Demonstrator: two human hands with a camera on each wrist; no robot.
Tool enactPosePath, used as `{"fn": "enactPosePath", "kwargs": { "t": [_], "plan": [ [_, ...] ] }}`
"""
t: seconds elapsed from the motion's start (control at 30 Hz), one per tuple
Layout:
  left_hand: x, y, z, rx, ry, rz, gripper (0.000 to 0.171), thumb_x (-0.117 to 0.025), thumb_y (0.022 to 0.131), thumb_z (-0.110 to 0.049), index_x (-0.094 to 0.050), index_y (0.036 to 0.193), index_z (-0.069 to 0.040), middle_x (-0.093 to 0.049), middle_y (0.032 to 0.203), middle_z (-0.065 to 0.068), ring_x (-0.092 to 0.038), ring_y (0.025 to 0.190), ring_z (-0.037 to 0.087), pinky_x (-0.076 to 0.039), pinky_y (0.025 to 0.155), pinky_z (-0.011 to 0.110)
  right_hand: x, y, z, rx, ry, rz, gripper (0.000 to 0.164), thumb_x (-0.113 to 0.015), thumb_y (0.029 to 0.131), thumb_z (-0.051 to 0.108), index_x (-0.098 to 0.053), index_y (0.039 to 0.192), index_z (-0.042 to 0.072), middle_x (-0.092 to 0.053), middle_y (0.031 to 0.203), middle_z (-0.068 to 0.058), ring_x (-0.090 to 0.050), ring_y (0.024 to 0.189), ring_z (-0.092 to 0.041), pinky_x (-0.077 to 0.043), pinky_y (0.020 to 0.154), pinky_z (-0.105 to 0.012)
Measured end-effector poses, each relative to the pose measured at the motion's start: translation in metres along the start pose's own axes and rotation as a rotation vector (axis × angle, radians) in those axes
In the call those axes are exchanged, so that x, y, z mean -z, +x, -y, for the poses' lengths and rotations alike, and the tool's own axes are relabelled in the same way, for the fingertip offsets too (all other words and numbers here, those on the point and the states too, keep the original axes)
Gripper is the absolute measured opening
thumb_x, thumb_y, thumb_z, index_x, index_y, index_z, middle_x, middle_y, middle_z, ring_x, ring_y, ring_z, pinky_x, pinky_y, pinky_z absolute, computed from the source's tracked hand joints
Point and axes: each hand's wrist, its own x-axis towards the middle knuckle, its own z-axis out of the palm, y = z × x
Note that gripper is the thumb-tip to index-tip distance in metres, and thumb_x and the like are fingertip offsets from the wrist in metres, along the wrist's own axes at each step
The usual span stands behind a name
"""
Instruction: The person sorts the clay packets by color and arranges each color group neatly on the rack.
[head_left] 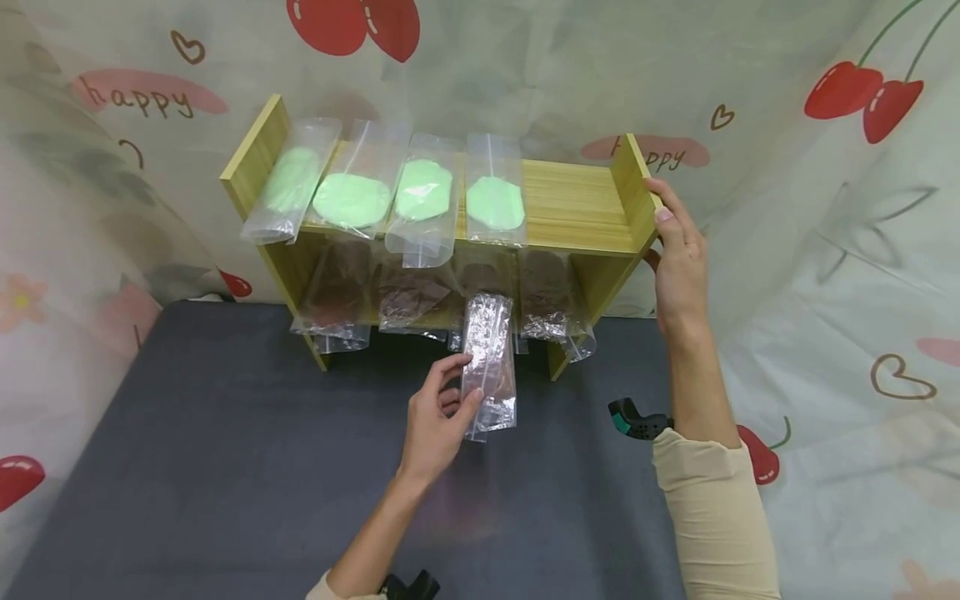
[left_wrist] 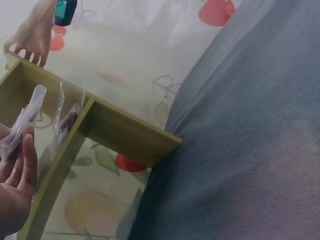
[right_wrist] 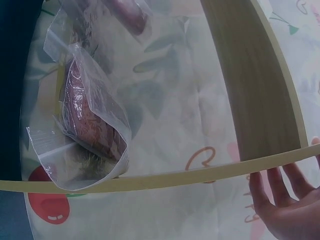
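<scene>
In the head view my left hand (head_left: 438,417) pinches a clear zip bag (head_left: 489,358) between thumb and fingers. The bag hangs in front of the lower shelf level, and what lies inside looks dark through the shiny plastic. The left wrist view shows the bag (left_wrist: 25,122) nearly edge-on in the left hand (left_wrist: 17,185). My right hand (head_left: 681,275) rests against the outside of the right side panel of a wooden shelf (head_left: 577,208). Fairly straight fingers touch that panel in the right wrist view, where the right hand (right_wrist: 292,205) is partly cut off.
Several clear bags with pale green pieces (head_left: 352,200) lie along the upper level. Below, several bags with brownish-red contents (head_left: 547,292) stick out past the front edge. The shelf stands on a dark cloth-covered table (head_left: 262,467), before a cherry-printed curtain (head_left: 525,75).
</scene>
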Motion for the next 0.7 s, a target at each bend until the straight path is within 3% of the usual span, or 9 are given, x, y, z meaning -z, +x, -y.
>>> {"fn": "enactPosePath", "kwargs": {
  "t": [0.37,0.43,0.6,0.7],
  "plan": [
    [-0.006,0.018,-0.007,0.022,0.011,0.016,0.043,-0.063,0.093,0.006,-0.056,0.135,0.0,-0.061,0.129,0.022,-0.038,0.043,0.004,-0.032,0.043,0.021,0.002,0.001,0.0,0.004,0.007,-0.001,0.037,-0.043,0.106,0.026,-0.059,0.139,0.022,-0.046,0.145,-0.004,-0.045,0.119,-0.023,-0.037,0.099,-0.044],
    [-0.009,0.021,0.0,0.026,0.016,0.024,0.044,-0.062,0.093,0.005,-0.055,0.136,-0.002,-0.06,0.131,0.02,-0.035,0.041,0.005,-0.031,0.042,0.021,0.002,0.001,0.0,0.007,0.01,0.003,0.037,-0.043,0.106,0.026,-0.059,0.139,0.022,-0.047,0.145,-0.004,-0.046,0.118,-0.024,-0.038,0.098,-0.043],
    [-0.017,0.031,0.019,0.024,0.04,0.031,0.048,-0.062,0.095,0.0,-0.053,0.14,-0.013,-0.059,0.13,0.012,-0.044,0.044,0.009,-0.033,0.041,0.023,0.001,0.001,0.001,-0.004,0.002,0.005,0.037,-0.043,0.106,0.026,-0.058,0.14,0.022,-0.047,0.144,-0.005,-0.046,0.117,-0.024,-0.039,0.096,-0.041],
    [-0.019,0.037,0.019,0.016,0.053,0.039,0.05,-0.062,0.095,-0.002,-0.052,0.141,-0.02,-0.059,0.129,0.007,-0.054,0.052,0.011,-0.036,0.041,0.024,0.001,0.0,0.0,-0.013,-0.005,0.002,0.037,-0.043,0.106,0.026,-0.058,0.14,0.023,-0.048,0.144,-0.005,-0.046,0.117,-0.025,-0.039,0.096,-0.041]
  ]
}}
